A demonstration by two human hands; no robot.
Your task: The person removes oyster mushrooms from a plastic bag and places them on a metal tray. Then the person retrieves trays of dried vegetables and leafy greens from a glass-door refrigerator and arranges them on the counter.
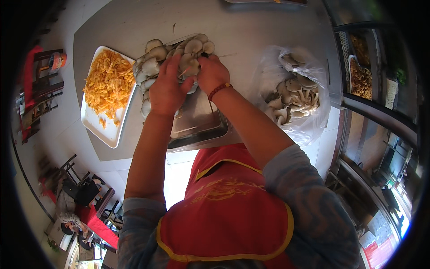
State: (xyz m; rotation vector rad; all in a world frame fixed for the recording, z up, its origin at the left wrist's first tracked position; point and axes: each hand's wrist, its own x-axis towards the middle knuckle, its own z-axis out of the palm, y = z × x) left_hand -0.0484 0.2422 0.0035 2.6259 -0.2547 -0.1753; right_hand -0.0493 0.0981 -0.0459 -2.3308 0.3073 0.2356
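Note:
Both hands are on a heap of grey oyster mushrooms (150, 67) piled on a metal tray (204, 120) near the table's front edge. My left hand (168, 89) curves over the heap from the left, its thumb reaching toward the right hand, closed on an oyster mushroom. From the other side, my right hand (213, 76), with a red bead bracelet at the wrist, grips the same cluster. A pale, round cap (189, 65) shows between the two hands. Some of the fingertips are hidden among the caps.
At left on the metal table (242, 27) lies a white tray (113, 140) of orange-yellow shredded food (107, 83). A clear plastic bag (264, 74) with more oyster mushrooms sits at right. Glass-fronted shelving (380, 105) stands beyond the table's right side; chairs (47, 89) are at far left.

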